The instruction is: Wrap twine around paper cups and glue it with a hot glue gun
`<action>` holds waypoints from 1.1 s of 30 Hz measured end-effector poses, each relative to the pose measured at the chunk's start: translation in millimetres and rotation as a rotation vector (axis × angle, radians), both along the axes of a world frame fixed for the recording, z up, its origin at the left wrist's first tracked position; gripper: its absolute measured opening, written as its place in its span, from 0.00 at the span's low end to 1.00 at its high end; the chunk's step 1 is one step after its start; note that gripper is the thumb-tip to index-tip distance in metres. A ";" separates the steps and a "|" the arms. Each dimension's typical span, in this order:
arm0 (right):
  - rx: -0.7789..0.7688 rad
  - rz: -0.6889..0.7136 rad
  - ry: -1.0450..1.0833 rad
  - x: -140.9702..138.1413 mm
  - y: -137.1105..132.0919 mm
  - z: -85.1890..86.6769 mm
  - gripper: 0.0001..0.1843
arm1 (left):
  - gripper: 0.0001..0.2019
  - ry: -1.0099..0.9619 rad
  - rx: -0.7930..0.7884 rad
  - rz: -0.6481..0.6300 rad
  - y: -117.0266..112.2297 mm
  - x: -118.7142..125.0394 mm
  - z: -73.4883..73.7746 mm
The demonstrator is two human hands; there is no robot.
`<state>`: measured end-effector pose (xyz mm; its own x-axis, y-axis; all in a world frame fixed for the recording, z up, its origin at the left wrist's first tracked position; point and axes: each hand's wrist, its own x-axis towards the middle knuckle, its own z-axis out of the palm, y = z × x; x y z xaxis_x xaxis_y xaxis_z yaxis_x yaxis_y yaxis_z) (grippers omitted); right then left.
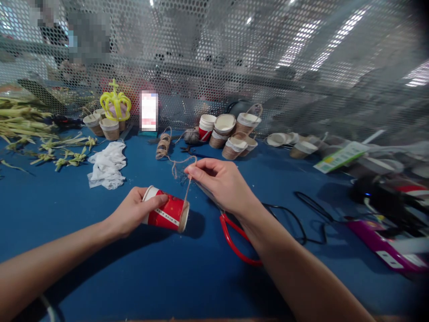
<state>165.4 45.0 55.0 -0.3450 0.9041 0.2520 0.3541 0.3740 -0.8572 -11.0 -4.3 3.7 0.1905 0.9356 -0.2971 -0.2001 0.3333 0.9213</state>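
Note:
My left hand (134, 210) grips a red and white paper cup (169, 210) that lies tilted on its side above the blue table, its base pointing right. Brown twine (183, 218) is wound in a narrow band around the cup's base end. From that band a strand rises to my right hand (217, 181), pinched between thumb and fingertips. Beyond the fingers the strand loops loosely toward a twine spool (163, 146) standing behind. Under my right forearm, red-handled scissors (234, 239) lie partly hidden.
Twine-wrapped cups (234, 145) stand along the perforated metal screen (201, 53). White crumpled cloth (107, 164) and dried plant strips (23, 116) lie left, near a yellow crown-shaped piece (115, 100). A purple power strip (378, 246) and black cable (301, 223) are at right.

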 end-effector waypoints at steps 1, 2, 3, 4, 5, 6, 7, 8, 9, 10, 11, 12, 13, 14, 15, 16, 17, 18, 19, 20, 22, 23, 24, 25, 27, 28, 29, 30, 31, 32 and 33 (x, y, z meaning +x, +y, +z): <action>0.002 0.003 -0.004 0.1 0.1 -0.2 0.07 | 0.11 -0.001 0.000 -0.004 -0.1 -0.1 -0.1; 0.001 0.005 -0.009 0.2 0.5 -0.8 0.08 | 0.11 -0.005 0.004 -0.010 -0.2 -0.3 -0.3; -0.005 0.008 -0.015 0.3 1.1 -1.5 0.08 | 0.11 -0.013 0.010 -0.018 -0.5 -0.4 -0.3; -0.011 0.012 -0.021 0.2 1.8 -2.4 0.08 | 0.11 -0.022 0.020 -0.024 -0.8 -0.5 -0.2; -0.018 0.014 -0.028 0.2 2.4 -3.2 0.08 | 0.11 -0.032 0.030 -0.029 -1.1 -0.6 -0.1; -0.026 0.016 -0.036 0.1 3.0 -4.1 0.09 | 0.11 -0.043 0.038 -0.030 -1.5 -0.6 0.0; -0.032 0.017 -0.045 0.0 3.6 -4.8 0.09 | 0.12 -0.053 0.044 -0.028 -1.9 -0.5 0.0; -0.035 0.017 -0.051 0.0 4.0 -5.3 0.09 | 0.12 -0.061 0.048 -0.024 -2.3 -0.5 0.0; -0.036 0.018 -0.056 0.0 4.2 -5.7 0.09 | 0.12 -0.067 0.052 -0.018 -2.8 -0.6 -0.3; -0.038 0.019 -0.061 0.0 4.4 -5.9 0.08 | 0.12 -0.071 0.057 -0.010 -3.2 -0.7 -0.7; -0.041 0.021 -0.068 0.1 4.4 -5.9 0.08 | 0.11 -0.073 0.063 -0.003 -3.7 -0.9 -1.2; -0.040 0.023 -0.073 0.1 4.5 -5.9 0.08 | 0.11 -0.073 0.069 0.002 -4.2 -1.2 -2.0; -0.041 0.026 -0.080 0.1 4.5 -5.9 0.07 | 0.11 -0.072 0.076 0.007 -4.6 -1.6 -2.7; -0.041 0.028 -0.087 0.0 4.5 -5.9 0.07 | 0.11 -0.072 0.084 0.010 -4.9 -2.1 -3.5; -0.040 0.030 -0.093 -0.1 4.6 -6.0 0.07 | 0.11 -0.071 0.093 0.012 -5.1 -2.5 -4.2; -0.038 0.032 -0.099 -0.2 4.6 -6.1 0.08 | 0.11 -0.070 0.101 0.012 -5.3 -2.9 -4.8; -0.038 0.034 -0.104 -0.2 4.7 -6.2 0.08 | 0.11 -0.067 0.111 0.012 -5.4 -3.2 -5.2; -0.041 0.035 -0.110 -0.2 4.6 -6.3 0.08 | 0.11 -0.063 0.119 0.010 -5.4 -3.5 -5.6; -0.043 0.035 -0.116 -0.1 4.5 -6.3 0.08 | 0.11 -0.060 0.125 0.008 -5.3 -3.8 -5.9; -0.043 0.035 -0.118 0.2 4.3 -6.1 0.08 | 0.10 -0.057 0.129 0.007 -5.1 -4.0 -6.1; -0.039 0.034 -0.115 1.2 3.5 -5.0 0.08 | 0.11 -0.053 0.132 0.002 -4.6 -4.3 -6.4; -0.034 0.032 -0.110 1.8 2.8 -4.1 0.09 | 0.11 -0.052 0.132 -0.002 -4.3 -4.4 -6.6; -0.028 0.029 -0.102 2.4 2.0 -3.0 0.09 | 0.11 -0.050 0.130 -0.007 -3.9 -4.5 -6.7; -0.020 0.024 -0.094 2.9 1.0 -1.7 0.09 | 0.11 -0.045 0.128 -0.011 -3.5 -4.5 -6.8; -0.001 0.008 -0.081 3.4 -0.7 0.9 0.09 | 0.11 -0.029 0.120 -0.017 -3.0 -4.3 -6.5; 0.009 0.001 -0.077 3.4 -1.4 1.8 0.08 | 0.12 -0.024 0.115 -0.017 -2.9 -4.1 -6.2; 0.016 -0.003 -0.073 3.3 -1.7 2.4 0.08 | 0.12 -0.020 0.110 -0.017 -2.9 -3.9 -5.8; 0.019 -0.003 -0.073 3.0 -1.8 2.5 0.08 | 0.12 -0.019 0.106 -0.015 -3.0 -3.7 -5.4; 0.018 0.001 -0.075 2.8 -1.6 2.3 0.08 | 0.12 -0.020 0.106 -0.012 -3.3 -3.5 -5.0; 0.014 0.006 -0.077 2.5 -1.2 1.7 0.08 | 0.12 -0.023 0.109 -0.009 -3.6 -3.5 -4.7; 0.008 0.010 -0.082 2.3 -0.8 1.0 0.09 | 0.11 -0.029 0.115 -0.006 -3.9 -3.5 -4.5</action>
